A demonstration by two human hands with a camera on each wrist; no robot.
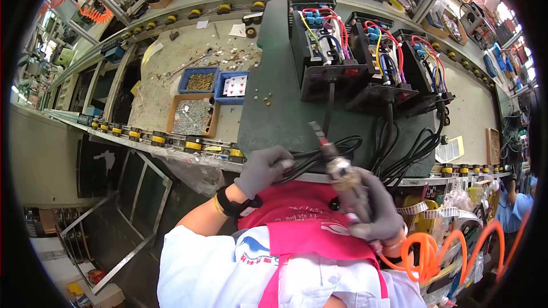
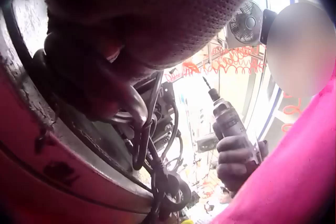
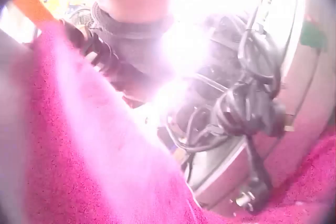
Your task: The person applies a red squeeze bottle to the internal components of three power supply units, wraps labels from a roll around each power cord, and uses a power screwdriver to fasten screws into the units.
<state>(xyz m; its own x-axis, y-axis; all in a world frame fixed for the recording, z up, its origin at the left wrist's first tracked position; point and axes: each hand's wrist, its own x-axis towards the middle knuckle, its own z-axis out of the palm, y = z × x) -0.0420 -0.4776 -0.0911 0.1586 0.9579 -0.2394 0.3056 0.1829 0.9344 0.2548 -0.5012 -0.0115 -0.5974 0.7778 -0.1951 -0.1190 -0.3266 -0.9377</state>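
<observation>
Left hand (image 1: pixel 264 168): gloved fingers curled tight round a bundle of black cables (image 1: pixel 315 158), at 6 o'clock on the green mat (image 1: pixel 268 108).
Right hand (image 1: pixel 374 211): gloved, wrapped round a power screwdriver (image 1: pixel 341 172) at 3 o'clock of the cables, bit pointing to 11 o'clock.

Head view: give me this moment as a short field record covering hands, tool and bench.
Left hand: grips black cables at the bench edge
Right hand: grips power screwdriver, bit pointing away from the person
Workpieces: three open black units with coloured wiring on green mat
Beside: parts trays left of the mat
</observation>
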